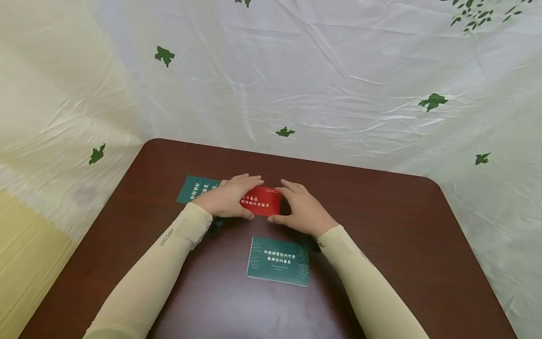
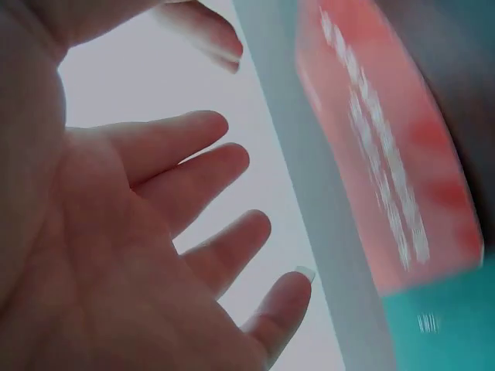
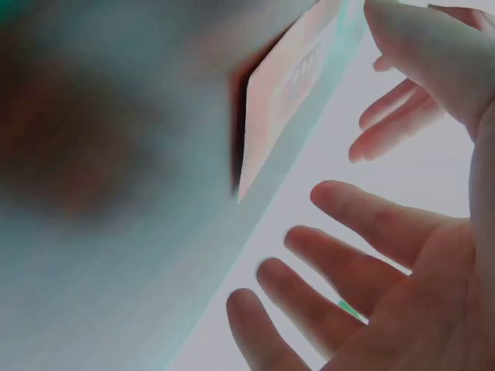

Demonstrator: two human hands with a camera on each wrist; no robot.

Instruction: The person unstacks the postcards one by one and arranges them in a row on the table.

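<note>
A red card (image 1: 267,201) with white writing lies between the two hands on the dark table. My left hand (image 1: 228,195) hovers at its left side, with fingers spread and partly covering the red card's left end and a green card (image 1: 192,188). At the right side is my right hand (image 1: 306,209), thumb and fingers apart and loosely bent around the card's right end. In the left wrist view the fingers (image 2: 232,224) stand clear of the red card. The right wrist view also has a gap between the fingers (image 3: 332,263) and the card.
Nearer the front of the brown table (image 1: 381,226) lies a second green card or booklet (image 1: 277,263) with white writing. White cloth (image 1: 296,80) with green leaf prints hangs behind the table and along its sides.
</note>
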